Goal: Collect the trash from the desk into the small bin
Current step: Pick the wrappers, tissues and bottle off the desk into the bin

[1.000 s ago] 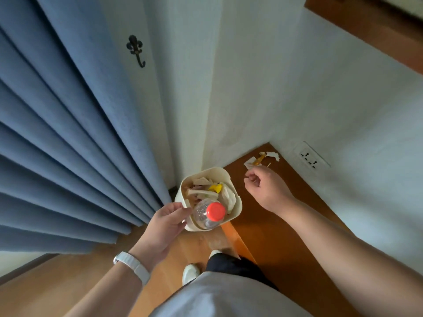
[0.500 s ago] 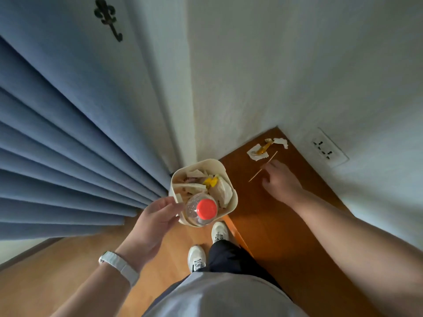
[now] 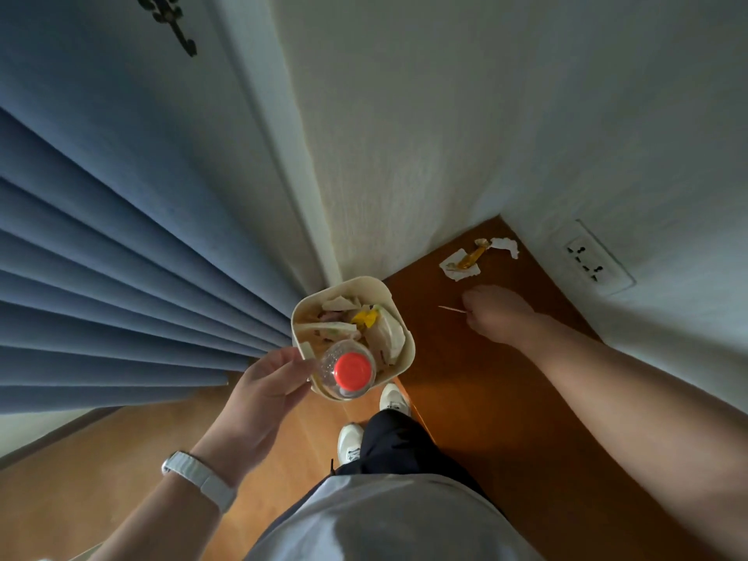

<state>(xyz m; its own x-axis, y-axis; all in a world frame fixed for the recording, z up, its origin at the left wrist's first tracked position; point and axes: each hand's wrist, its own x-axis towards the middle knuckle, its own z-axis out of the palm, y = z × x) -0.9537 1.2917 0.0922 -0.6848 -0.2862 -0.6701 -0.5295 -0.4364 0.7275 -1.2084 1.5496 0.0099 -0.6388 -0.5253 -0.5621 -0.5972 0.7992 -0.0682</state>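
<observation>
My left hand point(image 3: 265, 388) holds the small cream bin point(image 3: 398, 307) by its near rim, just left of the brown desk point(image 3: 506, 419). The bin is full of paper scraps, a yellow wrapper and a clear bottle with a red cap point(image 3: 351, 371). My right hand point(image 3: 496, 313) rests over the desk with its fingers pinched on a thin wooden stick point(image 3: 451, 309) that points left. Beyond it, in the desk's far corner, lie torn white paper scraps point(image 3: 461, 269) and an orange-brown wrapper point(image 3: 471, 257).
White walls close the desk's far corner, with a wall socket point(image 3: 587, 261) on the right wall. Blue curtains point(image 3: 101, 257) hang at the left, a dark hook point(image 3: 178, 24) above them. My white shoes point(image 3: 350, 441) stand on the wooden floor.
My right hand reached out from beside the bin to the desk and took hold of the thin stick, which now points left. The bin stays in my left hand.
</observation>
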